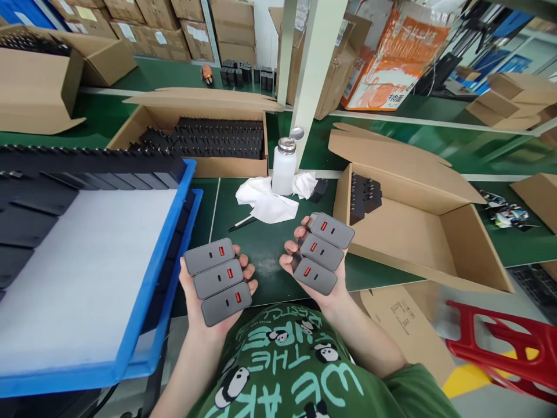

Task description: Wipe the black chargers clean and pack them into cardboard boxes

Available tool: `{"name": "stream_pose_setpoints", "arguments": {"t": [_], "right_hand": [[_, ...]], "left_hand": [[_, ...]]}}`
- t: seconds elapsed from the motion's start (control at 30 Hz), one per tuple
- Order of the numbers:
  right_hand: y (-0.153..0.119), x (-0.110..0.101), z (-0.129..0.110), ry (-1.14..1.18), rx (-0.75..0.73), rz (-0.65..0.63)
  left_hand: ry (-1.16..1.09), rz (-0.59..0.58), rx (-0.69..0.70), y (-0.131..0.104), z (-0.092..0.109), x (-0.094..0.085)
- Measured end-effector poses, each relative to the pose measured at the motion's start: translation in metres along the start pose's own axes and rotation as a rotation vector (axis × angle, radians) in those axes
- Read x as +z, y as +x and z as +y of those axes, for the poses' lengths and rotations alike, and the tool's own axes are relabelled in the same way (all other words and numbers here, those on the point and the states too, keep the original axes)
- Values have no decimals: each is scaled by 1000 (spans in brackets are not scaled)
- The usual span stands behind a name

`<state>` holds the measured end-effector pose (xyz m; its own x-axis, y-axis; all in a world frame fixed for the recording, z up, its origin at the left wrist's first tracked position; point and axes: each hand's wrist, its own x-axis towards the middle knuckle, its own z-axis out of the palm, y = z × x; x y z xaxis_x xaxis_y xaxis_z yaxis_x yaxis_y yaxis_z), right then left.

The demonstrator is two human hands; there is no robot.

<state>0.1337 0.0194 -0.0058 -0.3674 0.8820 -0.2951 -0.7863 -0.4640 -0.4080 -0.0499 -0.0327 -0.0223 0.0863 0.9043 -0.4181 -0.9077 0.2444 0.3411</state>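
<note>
the left grip (194, 307) is part open, cupped under three dark grey, round-cornered plastic blocks (218, 278), with curled fingers along their inner ends. the right grip (342, 284) cradles three matching dark grey blocks (322, 251), fingers bent around their inner ends. both rows lie side by side, faces up, each face showing one red slot and one small black slot. such a row probably holds best under light, even pressure from both ends, tilted little so the middle block cannot slip, with fingertips off the slots.

both rows are over the near edge of the green bench (272, 278). beyond them, toward its far edge, are a crumpled white cloth (265, 202) and a white bottle with a metal cap (284, 171). an open brown cardboard carton (391, 255) sits to the right, with black pronged pieces (364, 194) at its left end; a blue-rimmed tray (56, 380) is to the left.
</note>
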Motion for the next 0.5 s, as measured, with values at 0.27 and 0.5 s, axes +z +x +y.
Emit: {"name": "stream_pose_setpoints", "arguments": {"t": [0.27, 0.5], "right_hand": [[1, -15, -12, -926, -342, -184], [20, -49, -25, -2099, -582, -629]], "left_hand": [[-3, 14, -7, 0, -2, 3], [-53, 39, 0, -6, -4, 12]]}}
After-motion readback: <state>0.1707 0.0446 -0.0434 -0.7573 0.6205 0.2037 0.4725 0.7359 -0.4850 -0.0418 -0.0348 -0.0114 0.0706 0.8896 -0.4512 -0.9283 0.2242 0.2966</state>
